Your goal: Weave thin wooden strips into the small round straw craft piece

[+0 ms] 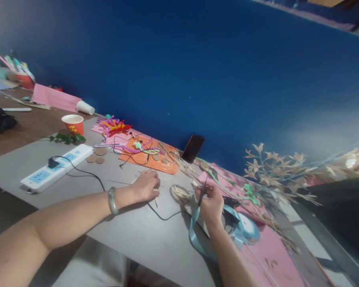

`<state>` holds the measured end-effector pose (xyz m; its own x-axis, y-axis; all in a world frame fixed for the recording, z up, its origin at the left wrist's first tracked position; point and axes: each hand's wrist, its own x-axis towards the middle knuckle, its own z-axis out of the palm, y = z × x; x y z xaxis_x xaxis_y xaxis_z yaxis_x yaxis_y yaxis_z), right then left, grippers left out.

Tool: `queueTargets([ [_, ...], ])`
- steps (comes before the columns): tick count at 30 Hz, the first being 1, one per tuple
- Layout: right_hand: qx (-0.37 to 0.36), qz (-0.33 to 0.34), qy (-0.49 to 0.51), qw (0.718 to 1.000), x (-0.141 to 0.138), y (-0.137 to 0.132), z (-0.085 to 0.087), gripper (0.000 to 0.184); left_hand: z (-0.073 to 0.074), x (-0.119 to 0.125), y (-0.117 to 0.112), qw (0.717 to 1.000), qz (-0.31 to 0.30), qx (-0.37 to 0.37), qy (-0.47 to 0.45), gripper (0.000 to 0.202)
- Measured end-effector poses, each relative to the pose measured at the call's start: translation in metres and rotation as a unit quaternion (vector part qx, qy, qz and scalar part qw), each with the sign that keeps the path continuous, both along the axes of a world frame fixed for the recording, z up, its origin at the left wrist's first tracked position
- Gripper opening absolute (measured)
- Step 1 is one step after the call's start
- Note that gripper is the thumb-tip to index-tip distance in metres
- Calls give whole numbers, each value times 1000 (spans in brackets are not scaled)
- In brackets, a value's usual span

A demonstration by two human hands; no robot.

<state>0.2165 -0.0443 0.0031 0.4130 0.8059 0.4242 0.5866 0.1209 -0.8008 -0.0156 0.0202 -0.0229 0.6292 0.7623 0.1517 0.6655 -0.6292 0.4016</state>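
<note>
Two bare forearms reach over the grey table (155, 243) from the near edge, the dish (171, 193) serving as landmark. Nearest, a blue ribbon (192, 234) loops on the near right side of the dish, beside its spool (249, 225); a black cable (166, 219) crosses just in front. The right hand (211, 202), immediately right of the dish, is closed about a slim dark tool (202, 194), which stands steeply tilted; whether it is scissors or tweezers cannot be told. The left hand (145, 186), left of the dish, lies low with the palm down, wrist nearly straight behind a bangle (113, 200), fingers curled and close together; a small pale scrap (156, 201) shows at their tips, though whether they grip it cannot be told. For good handling, the left fingertips should steady small pieces flat on the table, clear of the tool's point, while the right wrist stays loose and the tool is kept from snagging ribbon or cable. Pale strips (182, 194) lie in the dish; beyond it are an orange sheet (167, 167), a leaning phone (193, 148) and the blue wall (179, 71).
</note>
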Motion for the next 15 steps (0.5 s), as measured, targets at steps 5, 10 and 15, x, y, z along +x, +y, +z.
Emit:
queueTargets([
  [5, 31, -1, 2, 1000, -5, -3, -1, 24, -2, 0, 1, 1000, 3, -3, -5, 15],
  [10, 26, 20, -4, 999, -10, -5, -8, 24, 1, -1, 7, 998, 35, -38, -35, 20],
  [15, 22, 28, -13, 999, -10, -6, -12, 25, 5, -4, 8, 997, 7, -51, -52, 15],
])
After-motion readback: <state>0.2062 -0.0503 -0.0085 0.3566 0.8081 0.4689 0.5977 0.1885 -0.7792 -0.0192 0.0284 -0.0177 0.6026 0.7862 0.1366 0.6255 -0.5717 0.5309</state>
